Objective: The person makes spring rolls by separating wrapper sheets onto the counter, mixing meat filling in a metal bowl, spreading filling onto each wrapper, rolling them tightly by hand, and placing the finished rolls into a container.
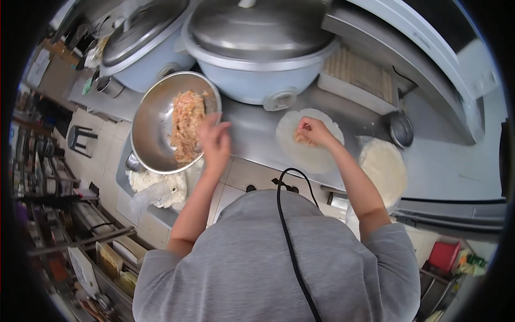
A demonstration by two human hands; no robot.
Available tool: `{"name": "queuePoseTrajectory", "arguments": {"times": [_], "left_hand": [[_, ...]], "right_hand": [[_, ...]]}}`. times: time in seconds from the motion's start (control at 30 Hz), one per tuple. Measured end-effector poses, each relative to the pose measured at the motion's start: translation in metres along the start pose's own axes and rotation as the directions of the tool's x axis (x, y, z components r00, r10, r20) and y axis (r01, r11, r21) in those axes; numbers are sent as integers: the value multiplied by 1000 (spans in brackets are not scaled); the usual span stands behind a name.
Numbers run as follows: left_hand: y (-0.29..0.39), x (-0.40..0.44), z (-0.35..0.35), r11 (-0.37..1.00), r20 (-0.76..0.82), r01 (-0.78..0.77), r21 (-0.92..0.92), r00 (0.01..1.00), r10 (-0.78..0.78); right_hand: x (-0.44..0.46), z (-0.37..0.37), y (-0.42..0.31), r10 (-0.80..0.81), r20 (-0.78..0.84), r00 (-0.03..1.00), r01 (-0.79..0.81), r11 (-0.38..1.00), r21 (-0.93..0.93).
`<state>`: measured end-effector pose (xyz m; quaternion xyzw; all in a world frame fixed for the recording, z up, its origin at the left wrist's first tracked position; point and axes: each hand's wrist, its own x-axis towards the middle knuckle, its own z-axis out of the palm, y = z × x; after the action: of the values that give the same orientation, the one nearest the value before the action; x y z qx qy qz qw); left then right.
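A large steel bowl point(147, 121) holds a long mound of pinkish minced filling point(188, 123) with orange bits. My left hand point(214, 140) is at the bowl's right rim, fingers spread and slightly blurred, with nothing visible in them. On the steel counter lies a thin, pale round wrapper point(311, 158). Over its upper middle, my right hand point(314, 132) has its fingers curled together, with a small lump of filling point(303, 140) at the fingertips, partly hidden. To the right sits a stack of pale round wrappers point(382, 169), partly wrapped in clear plastic.
Two big blue cookers with steel lids, one on the left point(142, 59) and one in the middle point(257, 80), stand behind. A tray point(357, 83) and a small dark pan point(401, 130) are at right. Below the bowl, a grey tub point(124, 174) contains a white crumbly mass point(158, 188).
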<state>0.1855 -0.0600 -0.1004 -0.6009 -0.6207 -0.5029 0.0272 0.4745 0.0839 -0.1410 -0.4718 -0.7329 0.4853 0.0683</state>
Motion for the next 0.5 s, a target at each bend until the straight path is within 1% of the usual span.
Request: {"name": "queuePoseTrajectory", "arguments": {"times": [0.03,0.07,0.1,0.13,0.17,0.2,0.23,0.27,0.3,0.33,0.37,0.43,0.47,0.5], "left_hand": [[9,-3,25,995,128,-36,-91,991,48],[16,-6,49,981,247,-60,-183,963,105],[22,-13,75,973,321,-21,-230,942,96],[27,-20,98,962,393,21,-271,915,91],[33,-24,117,961,404,17,-277,909,100],[39,-27,133,952,445,-15,-306,882,156],[40,-30,147,941,481,-45,-336,850,212],[40,-33,160,939,490,-48,-341,843,221],[37,-38,173,929,498,-70,-364,828,258],[39,-40,179,918,504,-91,-386,812,293],[39,-42,181,917,510,-91,-389,807,297],[39,-42,177,925,535,-172,-340,773,341],[39,-42,174,925,539,-172,-338,770,340],[39,-40,172,934,593,-160,-319,735,328]], "right_hand": [[-6,-1,15,-101,-148,984,103,995,9],[-12,-2,25,-198,-293,935,206,979,-2],[-20,-3,31,-184,-305,934,195,981,6],[-29,-3,35,-329,-372,868,299,944,-137],[-38,-3,40,-472,-414,779,381,879,-286],[-44,3,43,-462,-426,778,372,885,-280],[-46,13,46,-516,-414,749,393,851,-350],[-46,21,48,-569,-396,721,410,810,-419],[-44,29,55,-561,-405,722,402,816,-415],[-40,37,63,-609,-386,693,377,762,-526],[-37,43,71,-656,-359,664,347,696,-629],[-43,45,69,-639,-360,680,320,700,-638],[-46,45,67,-628,-353,693,300,697,-651],[-48,41,67,-630,-355,691,302,698,-650]]}}
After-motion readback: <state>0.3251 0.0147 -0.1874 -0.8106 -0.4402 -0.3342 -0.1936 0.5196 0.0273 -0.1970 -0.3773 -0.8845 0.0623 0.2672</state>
